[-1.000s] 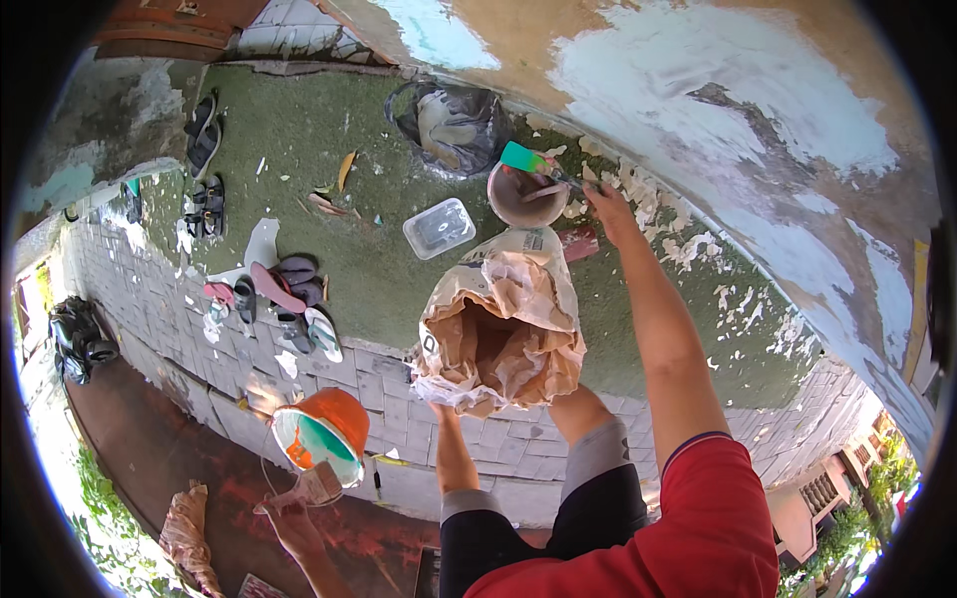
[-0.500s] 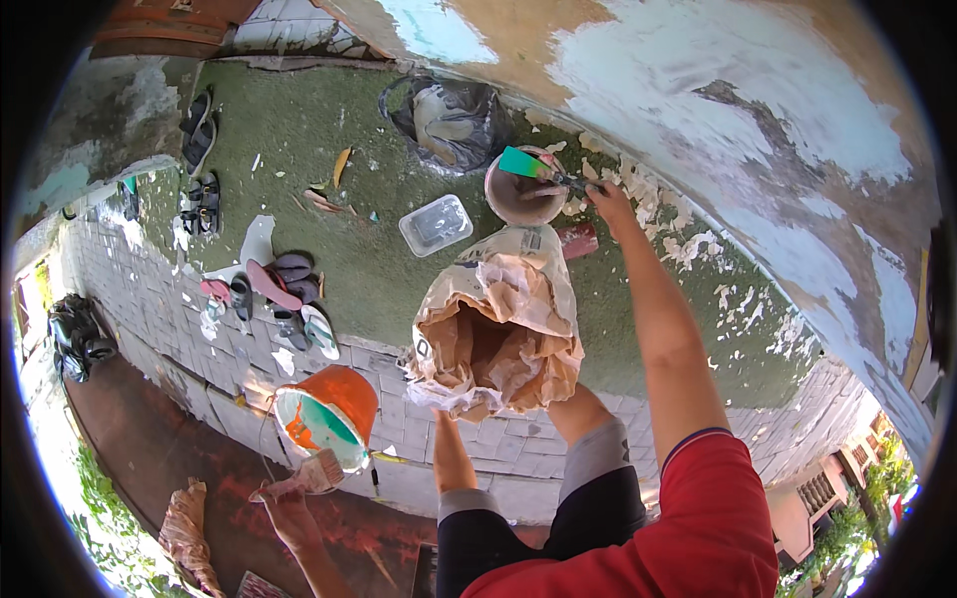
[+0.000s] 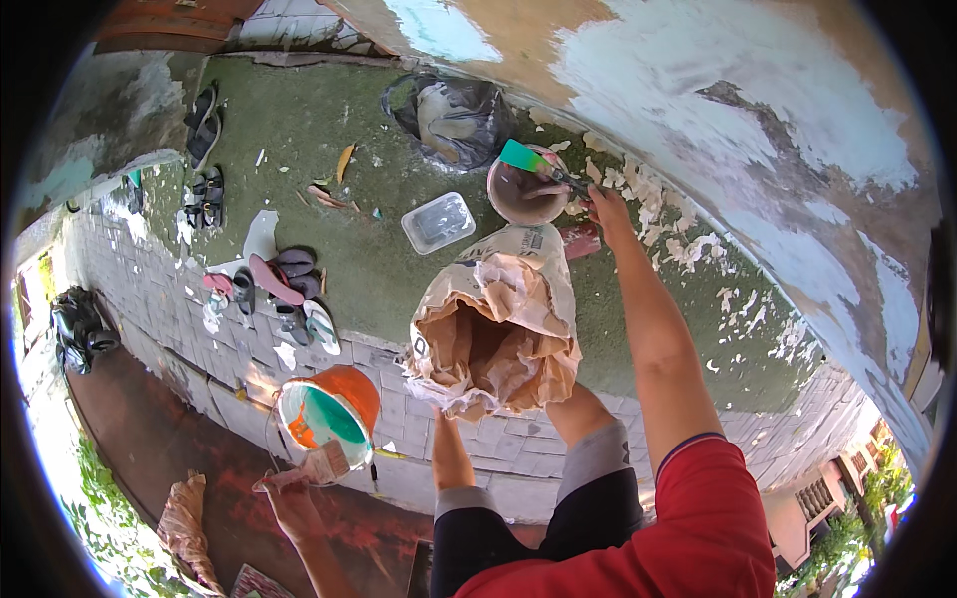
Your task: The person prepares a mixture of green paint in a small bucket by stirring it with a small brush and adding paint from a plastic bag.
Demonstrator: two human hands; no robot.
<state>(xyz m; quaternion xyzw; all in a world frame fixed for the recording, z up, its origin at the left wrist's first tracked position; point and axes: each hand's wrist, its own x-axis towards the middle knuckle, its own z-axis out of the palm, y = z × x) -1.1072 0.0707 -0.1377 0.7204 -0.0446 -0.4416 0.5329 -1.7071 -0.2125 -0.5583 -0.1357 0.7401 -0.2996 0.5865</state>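
Observation:
My right hand, at the end of an outstretched arm, is closed on the dark handle of a scraper with a green blade. The blade lies over the rim of a small round tub with a pinkish, stained inside. Lower left, my left hand grips a wide paintbrush, its bristles by the mouth of an orange bucket. Green and orange paint coats the inside of that bucket. In front of my legs stands a crumpled paper sack, its torn mouth open.
A clear plastic container and a black plastic bag sit beside the tub. Behind the sack is a reddish block. Slippers and sandals lie at left. Paint flakes litter the ground along the peeling wall.
Both hands keep their hold, with my right hand almost unmoved at the tub. The brush has shifted slightly to the right beside the bucket. The whole view has moved a little.

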